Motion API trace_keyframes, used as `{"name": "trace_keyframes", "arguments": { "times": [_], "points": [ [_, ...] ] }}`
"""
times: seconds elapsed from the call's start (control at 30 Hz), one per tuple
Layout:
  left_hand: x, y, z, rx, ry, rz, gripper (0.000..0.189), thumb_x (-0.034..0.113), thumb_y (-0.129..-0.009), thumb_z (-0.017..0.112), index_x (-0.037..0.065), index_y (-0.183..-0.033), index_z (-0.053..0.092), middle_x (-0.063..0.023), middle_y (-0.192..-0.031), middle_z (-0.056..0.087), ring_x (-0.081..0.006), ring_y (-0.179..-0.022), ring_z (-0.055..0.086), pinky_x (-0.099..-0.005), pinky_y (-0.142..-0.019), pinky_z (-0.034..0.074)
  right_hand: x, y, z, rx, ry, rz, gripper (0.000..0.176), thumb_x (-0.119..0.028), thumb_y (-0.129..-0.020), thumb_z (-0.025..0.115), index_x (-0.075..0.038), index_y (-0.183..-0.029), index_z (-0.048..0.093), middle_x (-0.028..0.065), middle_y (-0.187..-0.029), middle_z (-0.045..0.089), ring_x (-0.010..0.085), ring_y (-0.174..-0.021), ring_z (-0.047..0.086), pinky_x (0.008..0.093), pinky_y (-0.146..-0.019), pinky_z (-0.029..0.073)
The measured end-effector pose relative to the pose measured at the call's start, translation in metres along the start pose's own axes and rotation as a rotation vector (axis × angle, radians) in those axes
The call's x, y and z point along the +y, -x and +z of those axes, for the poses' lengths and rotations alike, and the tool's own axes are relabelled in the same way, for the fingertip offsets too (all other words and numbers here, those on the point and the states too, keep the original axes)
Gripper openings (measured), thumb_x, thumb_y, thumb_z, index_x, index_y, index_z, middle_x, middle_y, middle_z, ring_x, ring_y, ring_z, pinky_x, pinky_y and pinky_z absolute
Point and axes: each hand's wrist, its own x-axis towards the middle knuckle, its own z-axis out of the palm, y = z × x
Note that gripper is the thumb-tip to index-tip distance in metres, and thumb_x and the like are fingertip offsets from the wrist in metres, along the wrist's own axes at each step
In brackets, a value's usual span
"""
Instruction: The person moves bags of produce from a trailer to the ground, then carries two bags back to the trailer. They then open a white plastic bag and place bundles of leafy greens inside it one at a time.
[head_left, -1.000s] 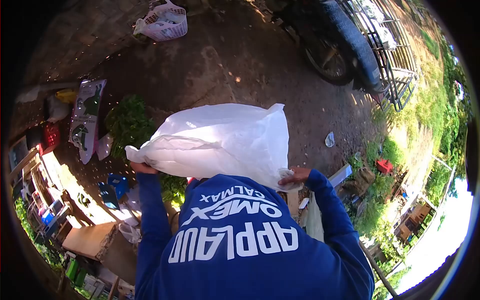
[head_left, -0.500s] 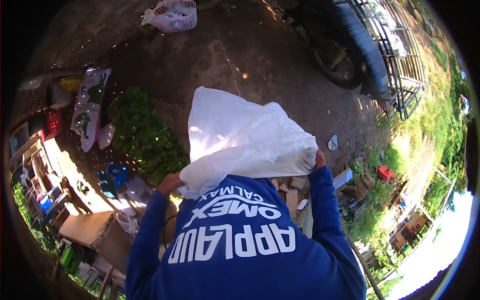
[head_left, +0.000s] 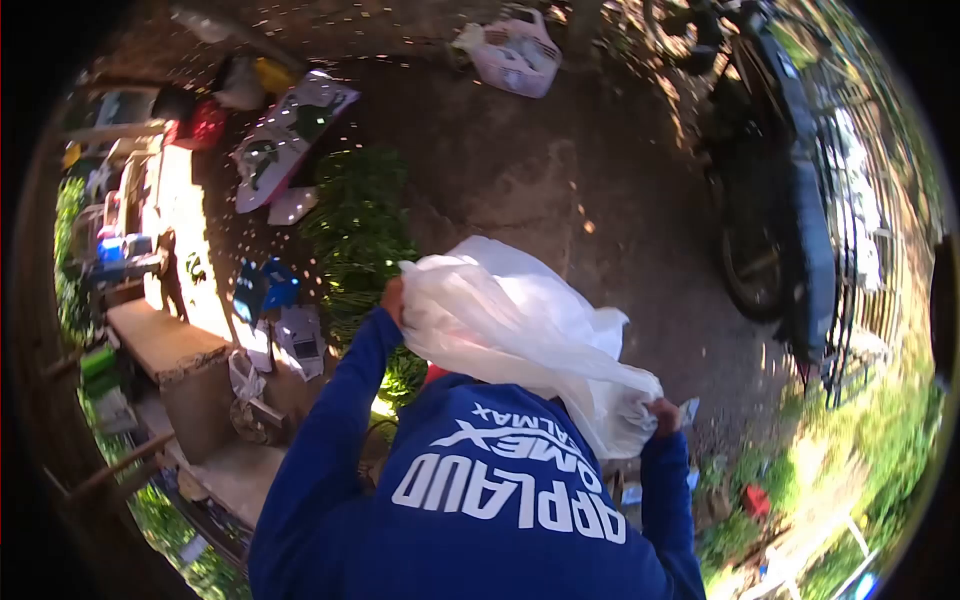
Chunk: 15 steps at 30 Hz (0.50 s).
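A large white plastic bag (head_left: 510,310) stretches between my two hands, in front of my chest. Its thin sheet is creased, and part of it folds over towards my shirt. My left hand (head_left: 393,300) is closed on the bag's left edge, next to the pile of green leafy stems (head_left: 355,230). At the lower right corner, my right hand (head_left: 664,415) grips the bunched end of the bag. The fingers of both hands are partly hidden by the plastic.
A pink basket (head_left: 515,60) with bags in it stands at the far side. To the right is a parked motorcycle (head_left: 765,200) with a metal rack. On the left lie a printed sack (head_left: 290,140), a blue object (head_left: 268,287) and a wooden table (head_left: 165,335).
My view has turned, so the surroundings shift and rotate. The bag now slants down to the right and looks more gathered, with my left hand higher than my right. Both hands still hold it.
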Motion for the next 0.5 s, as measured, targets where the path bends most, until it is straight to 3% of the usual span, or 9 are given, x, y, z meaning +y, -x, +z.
{"name": "trace_keyframes", "arguments": {
  "times": [0.03,0.07,0.1,0.17,0.23,0.3,0.37,0.43,0.5],
  "points": [
    [0.000,0.012,0.016,0.022,0.576,-0.391,0.026,0.022,-0.083,0.048,0.005,-0.099,0.059,-0.0025,-0.088,0.062,-0.0145,-0.073,0.058,-0.0301,-0.065,0.049,-0.011,-0.012,0.011,-0.326,-0.168,-0.220,0.055,-0.020,-0.070,0.050,-0.001,-0.121,0.043,0.0177,-0.109,0.054,0.0319,-0.091,0.057,0.0401,-0.082,0.047],
    [-0.053,0.028,0.032,0.042,0.593,-0.656,0.030,0.029,-0.084,0.048,0.008,-0.102,0.059,-0.0016,-0.093,0.060,-0.0145,-0.076,0.057,-0.0302,-0.068,0.048,-0.018,-0.010,0.043,-0.129,-0.247,-0.423,0.054,-0.025,-0.072,0.048,-0.001,-0.120,0.043,0.0196,-0.113,0.052,0.0345,-0.099,0.054,0.0446,-0.086,0.044],
    [-0.031,0.033,0.032,-0.189,0.458,-0.660,0.037,0.036,-0.084,0.046,0.008,-0.107,0.056,-0.0032,-0.099,0.059,-0.0145,-0.083,0.056,-0.0322,-0.073,0.047,-0.028,-0.019,0.034,-0.090,-0.331,-0.449,0.052,-0.028,-0.075,0.047,-0.002,-0.120,0.044,0.0190,-0.115,0.052,0.0343,-0.106,0.049,0.0474,-0.091,0.040],
    [0.003,0.056,0.034,-0.375,0.738,-0.804,0.036,0.035,-0.084,0.047,0.010,-0.108,0.056,-0.0026,-0.102,0.058,-0.0133,-0.088,0.055,-0.0326,-0.077,0.045,-0.054,-0.099,-0.157,-0.172,0.072,-0.751,0.049,-0.031,-0.079,0.045,-0.002,-0.118,0.046,0.0162,-0.116,0.052,0.0337,-0.111,0.046,0.0483,-0.094,0.036],
    [0.049,0.072,0.021,-0.354,0.659,-1.053,0.029,0.023,-0.088,0.044,0.009,-0.111,0.054,-0.0009,-0.105,0.057,-0.0122,-0.089,0.053,-0.0274,-0.080,0.042,-0.081,-0.095,-0.112,-0.178,-0.229,-0.501,0.048,-0.033,-0.082,0.041,-0.001,-0.115,0.049,0.0146,-0.116,0.053,0.0326,-0.110,0.047,0.0469,-0.093,0.038],
    [0.090,0.084,0.016,-0.430,0.662,-1.071,0.027,0.023,-0.086,0.046,0.007,-0.105,0.056,-0.0016,-0.101,0.058,-0.0147,-0.090,0.053,-0.0283,-0.081,0.041,-0.096,-0.124,-0.130,-0.397,-0.032,-0.518,0.049,-0.036,-0.082,0.040,-0.001,-0.115,0.050,0.0136,-0.116,0.053,0.0321,-0.108,0.048,0.0469,-0.091,0.039],
    [0.083,0.096,0.016,-0.518,0.663,-1.090,0.025,0.023,-0.084,0.047,0.006,-0.098,0.058,-0.0023,-0.097,0.059,-0.0171,-0.091,0.053,-0.0293,-0.082,0.041,-0.092,-0.128,-0.084,-0.085,0.101,-0.277,0.052,-0.040,-0.080,0.042,-0.003,-0.116,0.050,0.0125,-0.116,0.053,0.0310,-0.106,0.050,0.0456,-0.090,0.040],
    [0.025,0.111,0.021,-0.703,0.101,0.354,0.022,0.020,-0.081,0.051,0.004,-0.094,0.058,-0.0044,-0.094,0.059,-0.0199,-0.090,0.053,-0.0289,-0.082,0.040,-0.072,-0.117,-0.015,-0.005,0.189,-0.222,0.057,-0.047,-0.079,0.043,-0.005,-0.117,0.049,0.0115,-0.114,0.053,0.0294,-0.103,0.052,0.0425,-0.088,0.041],
    [0.014,0.111,0.031,-0.677,0.152,0.284,0.024,0.023,-0.075,0.057,0.006,-0.091,0.059,-0.0069,-0.090,0.059,-0.0209,-0.085,0.056,-0.0336,-0.080,0.044,-0.057,-0.127,-0.007,0.067,0.553,-0.215,0.055,-0.048,-0.079,0.046,-0.007,-0.115,0.050,0.0085,-0.107,0.057,0.0239,-0.094,0.057,0.0349,-0.081,0.046]
  ]
}}
